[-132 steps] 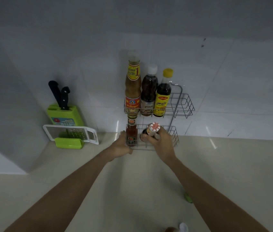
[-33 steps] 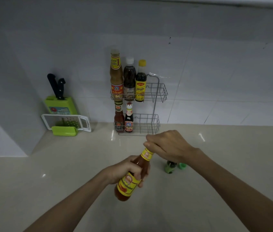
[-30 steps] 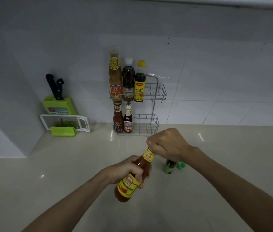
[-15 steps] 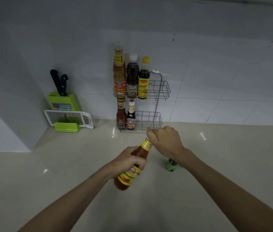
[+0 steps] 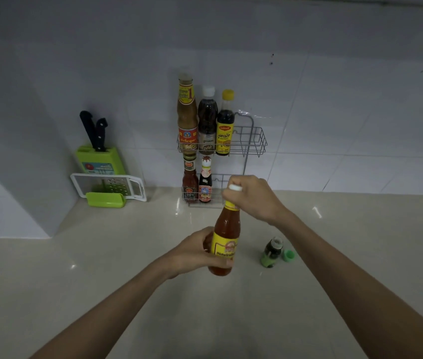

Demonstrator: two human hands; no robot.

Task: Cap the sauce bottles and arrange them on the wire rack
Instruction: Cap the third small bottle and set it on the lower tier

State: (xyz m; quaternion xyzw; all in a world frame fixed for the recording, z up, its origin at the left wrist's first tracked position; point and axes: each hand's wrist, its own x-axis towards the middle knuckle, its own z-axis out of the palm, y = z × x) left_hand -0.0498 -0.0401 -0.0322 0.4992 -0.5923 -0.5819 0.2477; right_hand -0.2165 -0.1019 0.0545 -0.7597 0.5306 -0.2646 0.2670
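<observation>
Orange-red chilli sauce fills the tall glass bottle with the yellow label (image 5: 224, 238) that we hold above the pale glossy table (image 5: 101, 268). Our left hand (image 5: 200, 252) wraps the lower body of the bottle, fingers closed around it just under the label. Our right hand (image 5: 253, 196) sits directly over the bottle's mouth, its fingers pinched shut on a small white cap (image 5: 235, 187), which shows only as a sliver between thumb and forefinger.

The bottle's long axis runs almost upright, its neck tipped slightly away from us toward the wall. The cap lies right on that axis, at the top of the neck, so we judge the coming move to be a twist of the right fingers about the same line while the left hand keeps the bottle from turning. Whether the cap is fully seated we cannot tell.

Straight beyond the right hand, against the white tiles, stands the two-tier silver wire rack (image 5: 259, 141). Three bottles stand at the left of its upper tier and two on the lower, with free space to their right.

On the table just right of the held bottle, a small green bottle (image 5: 271, 252) stands open, its green cap (image 5: 288, 255) beside it, nearer our right arm.
</observation>
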